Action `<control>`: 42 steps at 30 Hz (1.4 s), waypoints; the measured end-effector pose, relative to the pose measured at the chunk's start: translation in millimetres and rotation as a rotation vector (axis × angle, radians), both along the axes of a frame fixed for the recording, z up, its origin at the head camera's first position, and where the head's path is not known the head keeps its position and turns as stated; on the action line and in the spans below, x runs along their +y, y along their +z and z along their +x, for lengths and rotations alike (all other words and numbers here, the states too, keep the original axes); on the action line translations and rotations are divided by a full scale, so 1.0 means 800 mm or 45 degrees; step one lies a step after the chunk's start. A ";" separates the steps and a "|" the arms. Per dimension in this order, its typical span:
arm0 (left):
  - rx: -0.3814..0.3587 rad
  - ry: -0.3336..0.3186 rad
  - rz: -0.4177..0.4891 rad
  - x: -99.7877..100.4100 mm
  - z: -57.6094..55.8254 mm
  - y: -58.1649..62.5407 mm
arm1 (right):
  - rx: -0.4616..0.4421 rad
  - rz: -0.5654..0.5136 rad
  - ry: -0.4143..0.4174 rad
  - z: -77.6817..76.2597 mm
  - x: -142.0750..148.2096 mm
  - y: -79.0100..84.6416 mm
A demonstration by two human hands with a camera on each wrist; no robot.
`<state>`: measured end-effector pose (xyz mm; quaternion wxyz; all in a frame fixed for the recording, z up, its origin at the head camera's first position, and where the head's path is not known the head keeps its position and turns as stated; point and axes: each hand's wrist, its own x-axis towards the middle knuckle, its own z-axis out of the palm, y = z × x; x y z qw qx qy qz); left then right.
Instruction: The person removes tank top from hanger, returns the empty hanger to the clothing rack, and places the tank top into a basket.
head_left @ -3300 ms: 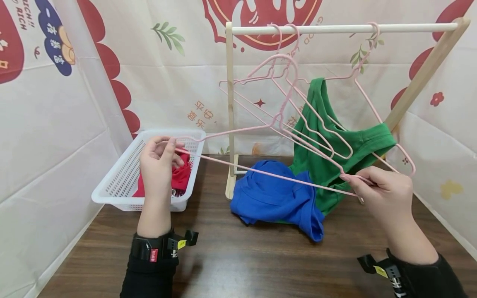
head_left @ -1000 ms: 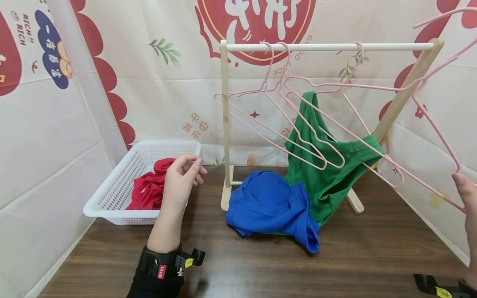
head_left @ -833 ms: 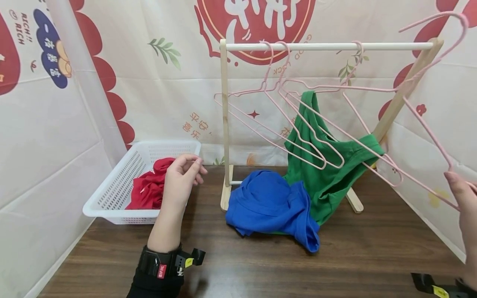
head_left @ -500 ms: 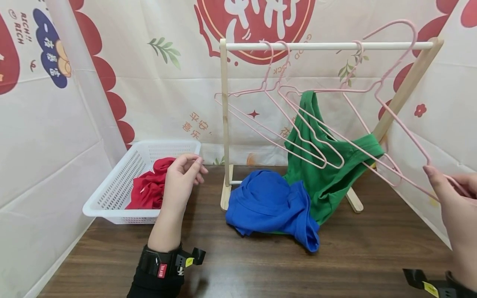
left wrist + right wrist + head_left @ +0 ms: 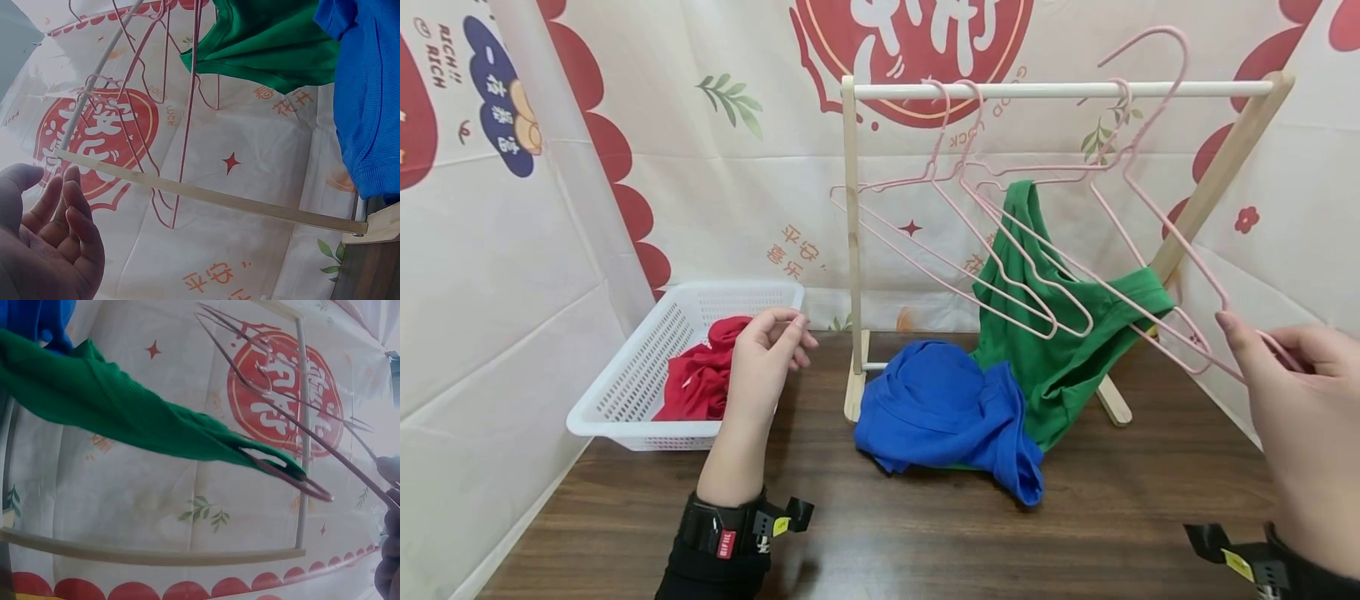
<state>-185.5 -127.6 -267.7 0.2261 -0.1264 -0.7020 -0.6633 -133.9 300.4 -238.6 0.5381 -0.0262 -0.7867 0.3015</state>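
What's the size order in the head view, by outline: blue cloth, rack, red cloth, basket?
1. Rack
2. Basket
3. Blue cloth
4. Red cloth, partly hidden behind the left hand

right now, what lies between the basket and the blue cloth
In the head view, rightward from the basket: the left hand in front of its right edge, a strip of bare tabletop, then the rack's left foot, just beside the blue cloth.
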 end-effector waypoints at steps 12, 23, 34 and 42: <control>0.018 0.020 -0.046 -0.001 -0.024 -0.021 | 0.128 0.281 -0.058 -0.018 -0.023 0.012; 0.029 -0.012 -0.063 0.007 -0.023 -0.021 | 0.128 0.374 -0.047 -0.038 -0.042 0.019; 0.040 -0.032 -0.067 0.008 -0.025 -0.022 | 0.033 0.379 -0.062 -0.058 -0.056 0.026; 0.025 -0.030 -0.086 0.009 -0.024 -0.023 | 0.023 0.416 -0.034 -0.069 -0.061 0.029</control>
